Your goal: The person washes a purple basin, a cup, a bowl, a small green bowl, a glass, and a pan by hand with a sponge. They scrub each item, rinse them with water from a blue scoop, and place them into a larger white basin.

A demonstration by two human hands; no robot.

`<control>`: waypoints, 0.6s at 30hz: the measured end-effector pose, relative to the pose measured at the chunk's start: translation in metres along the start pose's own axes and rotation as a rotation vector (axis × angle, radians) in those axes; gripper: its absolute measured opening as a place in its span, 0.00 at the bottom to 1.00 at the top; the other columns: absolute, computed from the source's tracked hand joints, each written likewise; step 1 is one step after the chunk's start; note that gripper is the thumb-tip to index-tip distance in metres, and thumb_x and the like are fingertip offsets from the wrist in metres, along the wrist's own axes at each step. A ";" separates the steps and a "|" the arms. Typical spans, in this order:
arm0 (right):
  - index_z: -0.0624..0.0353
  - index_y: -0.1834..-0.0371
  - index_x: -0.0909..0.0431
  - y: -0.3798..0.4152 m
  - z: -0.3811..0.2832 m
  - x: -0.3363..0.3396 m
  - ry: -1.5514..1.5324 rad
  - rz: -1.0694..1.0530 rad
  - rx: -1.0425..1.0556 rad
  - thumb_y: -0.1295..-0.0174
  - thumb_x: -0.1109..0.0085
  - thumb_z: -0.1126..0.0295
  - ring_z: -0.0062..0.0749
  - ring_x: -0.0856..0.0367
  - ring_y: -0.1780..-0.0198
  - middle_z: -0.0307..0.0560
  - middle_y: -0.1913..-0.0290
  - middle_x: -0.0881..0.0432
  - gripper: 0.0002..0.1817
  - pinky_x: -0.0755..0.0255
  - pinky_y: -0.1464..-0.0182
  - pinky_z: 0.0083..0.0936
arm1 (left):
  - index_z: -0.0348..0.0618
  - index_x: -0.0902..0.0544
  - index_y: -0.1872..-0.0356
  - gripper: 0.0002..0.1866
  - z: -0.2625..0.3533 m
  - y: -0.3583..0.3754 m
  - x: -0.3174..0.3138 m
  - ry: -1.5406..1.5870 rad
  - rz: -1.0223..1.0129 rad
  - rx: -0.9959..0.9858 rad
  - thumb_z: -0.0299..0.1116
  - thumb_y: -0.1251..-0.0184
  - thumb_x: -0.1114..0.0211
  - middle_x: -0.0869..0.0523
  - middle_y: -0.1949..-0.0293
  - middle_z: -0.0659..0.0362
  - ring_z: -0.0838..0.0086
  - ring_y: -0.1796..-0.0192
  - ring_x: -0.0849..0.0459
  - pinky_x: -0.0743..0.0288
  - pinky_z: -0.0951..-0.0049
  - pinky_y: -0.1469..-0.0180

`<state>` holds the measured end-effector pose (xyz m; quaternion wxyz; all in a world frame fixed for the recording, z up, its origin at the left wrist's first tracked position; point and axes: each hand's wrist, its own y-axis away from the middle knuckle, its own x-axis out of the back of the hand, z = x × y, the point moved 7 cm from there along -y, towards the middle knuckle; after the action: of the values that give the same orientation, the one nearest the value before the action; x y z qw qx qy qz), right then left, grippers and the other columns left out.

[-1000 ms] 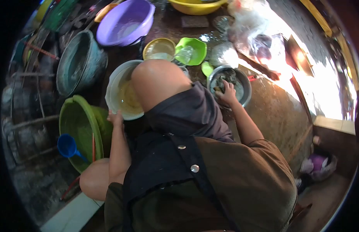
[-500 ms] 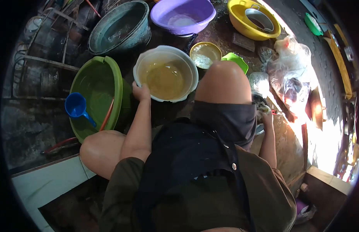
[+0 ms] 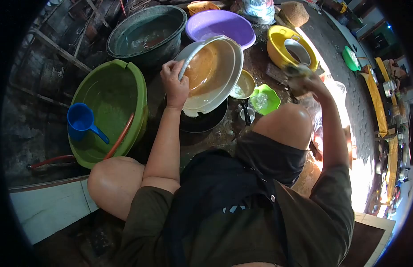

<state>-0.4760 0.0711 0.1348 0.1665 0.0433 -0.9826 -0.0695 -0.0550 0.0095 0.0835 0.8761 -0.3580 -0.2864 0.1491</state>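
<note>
My left hand (image 3: 174, 84) is closed on the left rim of a white plastic basin (image 3: 233, 58). Tilted up off the ground, the basin shows its inside, with yellowish-brown water lying toward its left side. Beneath it a dark round pan (image 3: 206, 122) comes into sight. My right hand (image 3: 314, 86), smeared by motion, is raised close to the yellow tub (image 3: 277, 44). Its fingers are closed round a blurred, brownish-grey thing (image 3: 297, 73) whose kind I cannot tell.
A green tub (image 3: 137, 93) with a blue dipper (image 3: 80, 118) and a red hose (image 3: 122, 135) stands left. Behind are a dark tub (image 3: 170, 46) and a purple basin (image 3: 242, 33). A gold bowl (image 3: 247, 84), a lime-green bowl (image 3: 272, 100) and a small cup (image 3: 246, 115) sit before my knee.
My left hand has lifted and tipped the white basin, uncovering the dark pan. My right hand has risen from beside my knee toward the yellow tub, still holding something. My knee has shifted right.
</note>
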 end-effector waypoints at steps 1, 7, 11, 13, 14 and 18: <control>0.60 0.42 0.32 -0.027 -0.021 -0.019 0.081 -0.089 0.025 0.49 0.41 0.72 0.29 0.21 0.53 0.48 0.53 0.20 0.28 0.25 0.53 0.24 | 0.42 0.21 0.53 0.25 0.010 -0.005 0.004 -0.044 0.023 -0.104 0.16 0.58 0.46 0.25 0.57 0.51 0.57 0.53 0.24 0.29 0.66 0.48; 0.54 0.46 0.27 -0.124 -0.068 -0.189 0.824 -0.470 0.086 0.50 0.38 0.70 0.35 0.20 0.54 0.48 0.52 0.21 0.25 0.27 0.49 0.31 | 0.39 0.28 0.43 0.30 -0.005 -0.016 0.011 0.379 -0.137 0.077 0.13 0.53 0.50 0.27 0.40 0.53 0.62 0.36 0.30 0.39 0.68 0.35; 0.50 0.54 0.23 -0.191 -0.008 -0.242 0.900 -0.048 0.697 0.52 0.41 0.68 0.48 0.26 0.50 0.49 0.55 0.24 0.18 0.31 0.48 0.40 | 0.41 0.27 0.43 0.31 -0.003 -0.035 0.028 0.430 -0.131 0.074 0.11 0.54 0.52 0.26 0.41 0.52 0.60 0.36 0.30 0.39 0.67 0.35; 0.46 0.52 0.25 -0.209 0.042 -0.263 1.011 0.111 0.605 0.53 0.39 0.64 0.46 0.30 0.43 0.46 0.50 0.26 0.21 0.36 0.42 0.47 | 0.41 0.27 0.43 0.31 -0.010 -0.040 0.030 0.435 -0.101 0.060 0.12 0.54 0.52 0.26 0.41 0.52 0.61 0.36 0.30 0.39 0.68 0.35; 0.44 0.49 0.26 -0.199 0.047 -0.284 1.110 0.134 0.428 0.51 0.39 0.60 0.47 0.34 0.40 0.46 0.46 0.28 0.22 0.40 0.41 0.54 | 0.40 0.27 0.43 0.31 -0.022 -0.038 0.028 0.486 -0.064 0.130 0.12 0.54 0.52 0.26 0.41 0.52 0.61 0.36 0.30 0.40 0.68 0.34; 0.55 0.48 0.26 -0.182 0.102 -0.380 0.464 -0.049 -0.128 0.47 0.43 0.49 0.53 0.23 0.49 0.61 0.51 0.23 0.28 0.32 0.45 0.38 | 0.37 0.28 0.43 0.31 -0.084 0.001 0.002 0.614 0.022 0.440 0.14 0.55 0.53 0.24 0.43 0.54 0.67 0.40 0.27 0.38 0.71 0.37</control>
<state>-0.1416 -0.0545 -0.1098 0.3886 0.0715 -0.9103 -0.1237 -0.0024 -0.0344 0.0349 0.9754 -0.1923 0.0325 0.1024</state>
